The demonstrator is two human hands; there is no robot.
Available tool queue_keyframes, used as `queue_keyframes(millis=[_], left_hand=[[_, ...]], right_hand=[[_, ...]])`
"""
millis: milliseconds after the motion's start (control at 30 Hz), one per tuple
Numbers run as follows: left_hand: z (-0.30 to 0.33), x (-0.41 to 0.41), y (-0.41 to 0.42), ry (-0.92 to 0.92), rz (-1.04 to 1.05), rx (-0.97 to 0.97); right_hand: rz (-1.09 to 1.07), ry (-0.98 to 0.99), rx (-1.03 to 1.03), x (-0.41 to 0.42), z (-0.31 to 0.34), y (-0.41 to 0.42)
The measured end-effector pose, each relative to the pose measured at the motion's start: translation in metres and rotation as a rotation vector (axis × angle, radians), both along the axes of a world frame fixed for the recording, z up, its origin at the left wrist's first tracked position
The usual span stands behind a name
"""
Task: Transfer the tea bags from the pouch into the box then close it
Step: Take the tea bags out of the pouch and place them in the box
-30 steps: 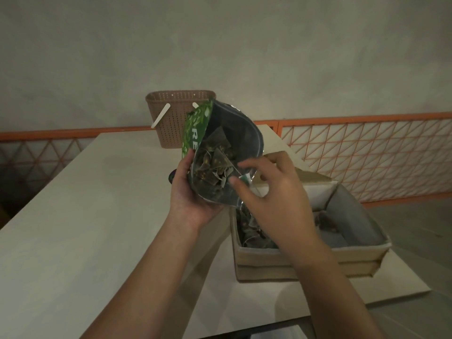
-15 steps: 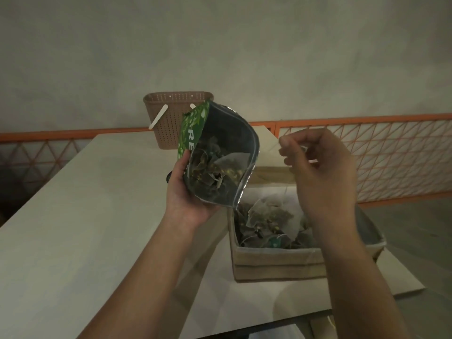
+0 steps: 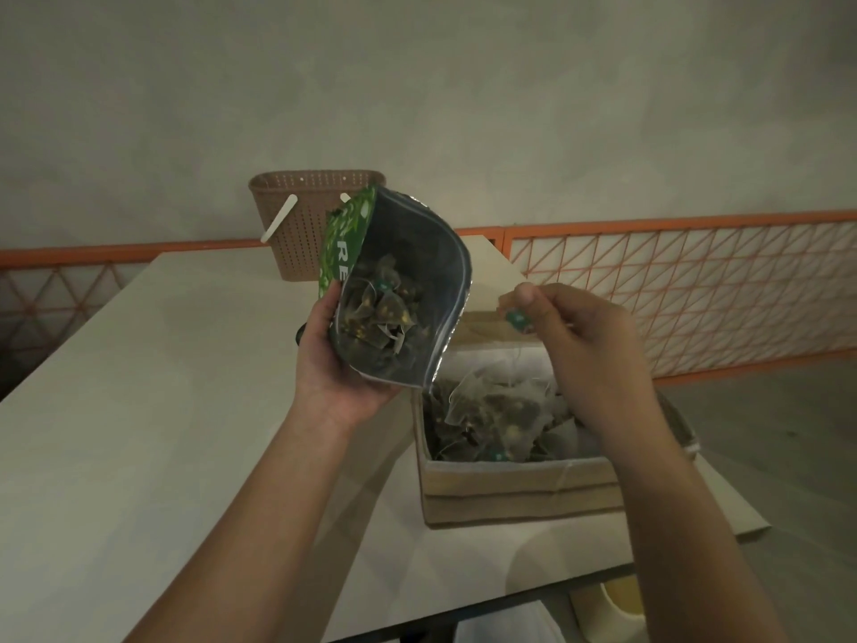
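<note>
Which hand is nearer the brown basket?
Left. The left hand holds the pouch just in front of the basket; the right hand is farther off, over the box.

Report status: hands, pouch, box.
Left hand grips open pouch, tea bags left inside. Right hand pinches tag, bag dangling over open box. Nothing blocking.

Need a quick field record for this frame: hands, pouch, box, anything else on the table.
left hand: grips the pouch from below, mouth tilted toward the camera
pouch: green outside, open, tea bags still inside
right hand: pinches a tea bag tag above the box; its string runs down to a tea bag
box: cardboard, open, on the table, several tea bags inside
basket: brown, perforated, at the table's far edge
task state: transfer unfinished, box not closed
</note>
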State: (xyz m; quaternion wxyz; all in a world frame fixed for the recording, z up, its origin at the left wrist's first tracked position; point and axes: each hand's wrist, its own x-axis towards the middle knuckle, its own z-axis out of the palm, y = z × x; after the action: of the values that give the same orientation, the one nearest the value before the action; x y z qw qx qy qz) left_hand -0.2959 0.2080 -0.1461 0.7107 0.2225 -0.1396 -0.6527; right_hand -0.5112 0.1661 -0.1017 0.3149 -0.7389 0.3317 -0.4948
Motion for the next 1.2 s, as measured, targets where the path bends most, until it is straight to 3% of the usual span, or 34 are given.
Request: queue_keyframes(millis=[100,267,333,500,600,700,767,900,1000,1033,1133,1200], left_hand=[[0.001,-0.004,0.002,0.004,0.018,0.001],[0.001,-0.004,0.003,0.015,0.034,-0.005],[0.001,-0.002,0.003,0.012,0.031,-0.010],[0.002,-0.001,0.003,0.006,0.019,0.002],[0.001,0.001,0.003,0.013,0.022,0.012],[0.000,0.002,0.002,0.017,0.027,0.026],[0.000,0.001,0.002,0.017,0.026,0.028],[0.000,0.001,0.002,0.021,0.027,0.021],[0.000,0.002,0.002,0.017,0.016,0.003],[0.000,0.002,0.003,0.014,0.010,0.000],[0.000,0.002,0.004,-0.007,-0.008,0.011],[0.001,0.000,0.004,-0.011,-0.011,0.029]], right_hand=[[-0.021,0.210,-0.032,0.004,-0.012,-0.003],[0.194,0.774,0.129,0.012,-0.031,-0.006],[0.159,0.908,0.197,0.012,-0.035,-0.007],[-0.046,0.987,0.309,0.018,-0.023,-0.015],[-0.128,0.855,0.287,0.012,-0.015,-0.018],[-0.204,0.644,0.127,0.002,-0.022,-0.018],[-0.188,0.629,0.018,-0.003,-0.026,-0.016],[0.021,0.904,0.200,-0.008,-0.021,-0.004],[-0.186,1.155,0.073,-0.004,-0.018,-0.004],[-0.244,1.072,0.003,-0.001,-0.016,-0.005],[-0.191,0.383,-0.184,0.018,-0.006,0.001],[-0.177,0.162,-0.359,0.034,0.002,0.013]])
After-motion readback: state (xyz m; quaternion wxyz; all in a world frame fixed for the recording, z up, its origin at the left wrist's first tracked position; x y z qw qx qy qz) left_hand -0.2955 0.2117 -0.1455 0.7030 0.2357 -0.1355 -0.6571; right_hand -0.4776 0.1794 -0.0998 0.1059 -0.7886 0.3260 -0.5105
